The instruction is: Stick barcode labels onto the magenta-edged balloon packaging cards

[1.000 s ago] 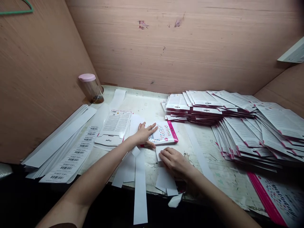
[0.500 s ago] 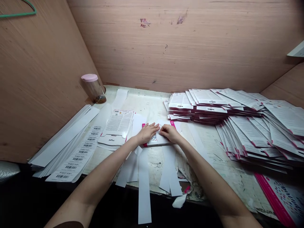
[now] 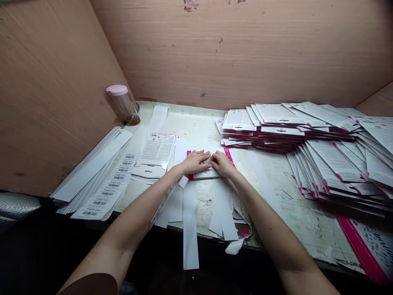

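A white and pink packet [image 3: 208, 175] lies on the table under both hands. My left hand [image 3: 196, 161] rests flat on it with the fingers stretched out toward the right. Beside it, my right hand [image 3: 221, 164] is bent with thumb and fingertips pinched on the packet's surface; whatever is between them is too small to make out. A strip of barcode labels [image 3: 161, 207] shows along my left forearm. Left of the hands sits a small stack of printed packets [image 3: 158, 153].
Barcode label sheets [image 3: 107, 192] and white strips [image 3: 92, 164] lie at the left, below a lidded jar [image 3: 124, 106]. Large piles of packets [image 3: 276, 119] fill the right. Paper strips [image 3: 190, 229] overhang the front edge. A pink-edged package [image 3: 365, 246] lies front right.
The view has shifted, so the scene sits higher in the picture. My hands have come closer together on the packet. A barcode strip now shows by my left forearm.
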{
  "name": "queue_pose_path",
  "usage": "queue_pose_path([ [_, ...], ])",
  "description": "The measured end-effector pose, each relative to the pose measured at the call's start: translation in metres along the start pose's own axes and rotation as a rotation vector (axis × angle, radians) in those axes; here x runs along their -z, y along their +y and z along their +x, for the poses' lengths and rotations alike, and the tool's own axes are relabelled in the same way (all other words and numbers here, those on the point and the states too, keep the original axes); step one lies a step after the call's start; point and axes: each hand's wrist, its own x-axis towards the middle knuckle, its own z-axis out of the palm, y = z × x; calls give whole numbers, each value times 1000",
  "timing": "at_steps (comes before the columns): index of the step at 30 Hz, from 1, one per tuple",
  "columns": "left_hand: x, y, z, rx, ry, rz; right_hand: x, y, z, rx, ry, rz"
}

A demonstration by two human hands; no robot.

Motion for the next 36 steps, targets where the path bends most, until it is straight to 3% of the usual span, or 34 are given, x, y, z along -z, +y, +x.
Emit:
queue_pose_path([
  [3,-2,3,1,36,43,2,1,-5,-4,-17,70,16],
  [6,-3,4,3,53,56,3,5,-29,-16,8,166,40],
  [12,-4,1,6,72,40,-6,-3,-87,-51,579,130,23],
  [17,-4,3,0,83,76,-20,-24,-88,-82,783,122,-20],
  [21,-4,0,-2,61,86,-40,-17,-90,-99,910,-3,-13],
  [23,-5,-2,-1,64,95,-54,-1,-86,-91,772,-36,32],
  [27,-10,-6,1,71,115,-82,38,-51,-34,179,-82,-34],
  [31,-10,-5,2,78,137,-109,43,-14,24,98,-203,-127],
  [36,-9,-4,1,71,156,-148,19,-3,35,47,-243,-215],
])
